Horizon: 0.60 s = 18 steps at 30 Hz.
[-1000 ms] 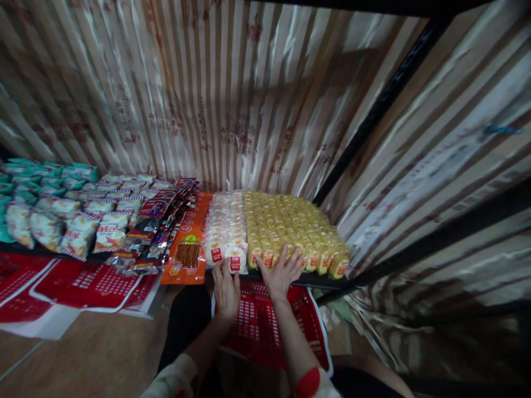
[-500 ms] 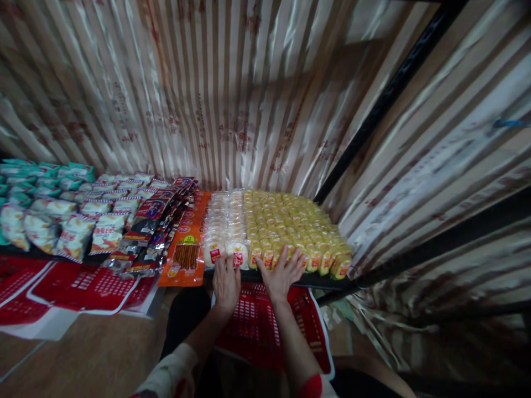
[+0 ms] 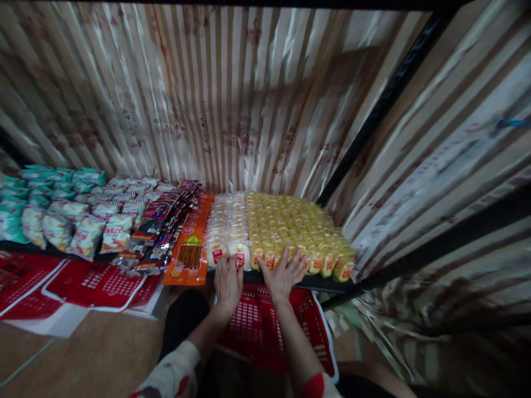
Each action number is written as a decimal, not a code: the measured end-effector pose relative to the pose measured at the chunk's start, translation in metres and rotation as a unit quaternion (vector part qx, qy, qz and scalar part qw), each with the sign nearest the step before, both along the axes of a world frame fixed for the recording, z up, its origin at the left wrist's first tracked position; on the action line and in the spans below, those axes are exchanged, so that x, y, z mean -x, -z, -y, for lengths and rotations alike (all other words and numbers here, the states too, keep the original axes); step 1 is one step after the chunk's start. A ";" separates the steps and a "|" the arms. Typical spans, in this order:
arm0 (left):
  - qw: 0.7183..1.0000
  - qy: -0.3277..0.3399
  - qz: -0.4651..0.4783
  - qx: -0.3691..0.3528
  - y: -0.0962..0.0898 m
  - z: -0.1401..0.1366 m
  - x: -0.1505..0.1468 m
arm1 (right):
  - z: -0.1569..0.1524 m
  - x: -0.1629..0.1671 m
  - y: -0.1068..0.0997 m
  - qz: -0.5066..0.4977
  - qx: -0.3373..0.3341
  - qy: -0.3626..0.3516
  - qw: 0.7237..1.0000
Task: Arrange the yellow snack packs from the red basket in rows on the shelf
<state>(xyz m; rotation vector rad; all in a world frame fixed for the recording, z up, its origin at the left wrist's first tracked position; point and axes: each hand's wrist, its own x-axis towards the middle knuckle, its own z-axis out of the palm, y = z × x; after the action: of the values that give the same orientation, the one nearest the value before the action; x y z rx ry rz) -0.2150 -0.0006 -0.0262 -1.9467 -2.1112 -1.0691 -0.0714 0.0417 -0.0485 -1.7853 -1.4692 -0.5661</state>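
Observation:
My right hand [image 3: 284, 276] is spread wide, its fingers lying against the front of the rows of yellow wrapped snack packs [image 3: 290, 221]. Just to its left, my left hand [image 3: 229, 283] points forward with fingers stretched close together. Its fingertips touch the lower front of the white wrapped snack packs [image 3: 227, 221], which carry red labels. Neither hand holds anything that I can see. Both kinds of pack stand in tight rows on a dark shelf [image 3: 321, 284], and my fingers cover part of the front yellow ones.
An orange stick-snack bag [image 3: 191, 243] borders the white packs. Further left are dark glossy packets [image 3: 160, 221], white snack bags [image 3: 87, 235] and green bags [image 3: 50, 182]. A red basket [image 3: 259, 323] sits below my hands. Striped sheeting [image 3: 249, 99] hangs behind, and a black post [image 3: 373, 121] slants at right.
The view has shifted slightly, so the shelf goods appear a little further right. Both hands keep their places against the packs.

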 end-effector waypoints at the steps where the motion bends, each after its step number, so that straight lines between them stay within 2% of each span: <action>1: 1.000 0.001 0.005 -0.007 0.000 0.001 0.000 | 0.000 0.000 0.000 -0.004 0.004 -0.002 1.000; 5: 0.999 0.008 0.018 -0.042 0.002 0.005 -0.005 | 0.003 0.001 -0.003 -0.019 0.006 -0.006 1.000; 9: 0.996 0.050 0.026 -0.071 0.006 0.008 -0.013 | 0.005 0.003 -0.008 -0.031 0.006 -0.009 0.999; 18: 0.987 0.151 0.000 -0.063 0.016 0.016 -0.032 | 0.003 0.002 -0.005 -0.017 0.005 0.004 1.000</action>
<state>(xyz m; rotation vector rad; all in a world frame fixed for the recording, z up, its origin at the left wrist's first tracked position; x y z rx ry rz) -0.1833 -0.0167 -0.0420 -2.2497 -1.7364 -1.2152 -0.0731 0.0385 -0.0436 -1.8008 -1.4460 -0.5308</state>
